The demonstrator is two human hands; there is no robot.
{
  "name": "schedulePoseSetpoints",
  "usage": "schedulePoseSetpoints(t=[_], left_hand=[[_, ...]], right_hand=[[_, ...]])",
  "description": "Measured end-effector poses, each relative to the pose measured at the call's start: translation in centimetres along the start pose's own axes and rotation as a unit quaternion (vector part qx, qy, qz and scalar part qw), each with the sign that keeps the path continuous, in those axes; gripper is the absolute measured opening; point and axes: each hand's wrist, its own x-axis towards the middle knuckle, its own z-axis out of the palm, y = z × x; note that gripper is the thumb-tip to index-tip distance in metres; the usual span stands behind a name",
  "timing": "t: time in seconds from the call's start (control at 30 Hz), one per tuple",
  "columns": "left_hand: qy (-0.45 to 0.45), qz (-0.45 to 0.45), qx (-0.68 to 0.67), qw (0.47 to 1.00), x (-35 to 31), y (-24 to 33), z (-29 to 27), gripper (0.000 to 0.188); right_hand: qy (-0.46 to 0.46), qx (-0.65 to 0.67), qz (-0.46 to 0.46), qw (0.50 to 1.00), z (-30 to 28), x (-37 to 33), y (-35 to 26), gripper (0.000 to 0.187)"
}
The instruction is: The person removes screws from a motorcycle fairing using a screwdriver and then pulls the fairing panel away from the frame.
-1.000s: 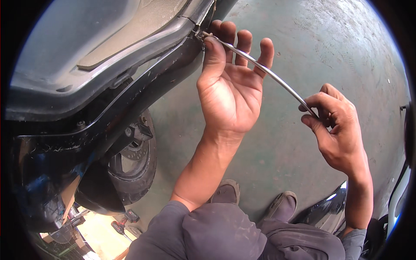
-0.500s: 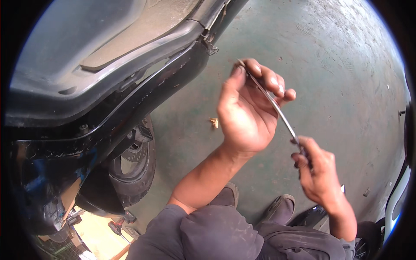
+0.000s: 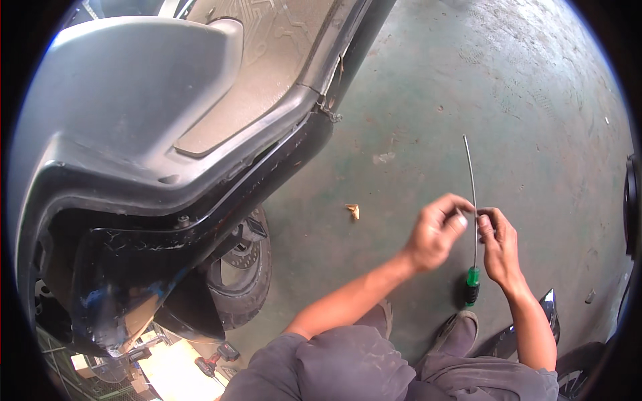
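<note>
Together both hands pinch a long green-handled screwdriver above the concrete floor.

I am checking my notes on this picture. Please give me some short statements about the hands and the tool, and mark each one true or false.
1. Both hands hold the long screwdriver by its metal shaft. True.
2. The screwdriver handle is red. False: the handle is green and black.
3. The left hand touches the scooter. False: it is apart from the scooter, over the concrete floor.
4. The handle points toward the person, below the right hand. True.
5. The scooter wheel lies flat on the floor. False: it stands under the scooter body.
</note>
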Motion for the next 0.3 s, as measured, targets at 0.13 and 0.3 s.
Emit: schedulePoseSetpoints(t=[0.13,0.3], left_hand=[[-0.080,0.208,0.232,0.947,-0.8,0.4,3.4,0.036],[-0.172,0.215,0.398,0.875,-1.8,0.0,3.9,0.043]], right_hand=[[-0.086,0.570,0.262,0.774,0.7,-0.3,0.4,0.050],[-0.117,0.615,0.276,0.729,-0.1,-2.5,2.4,0.056]])
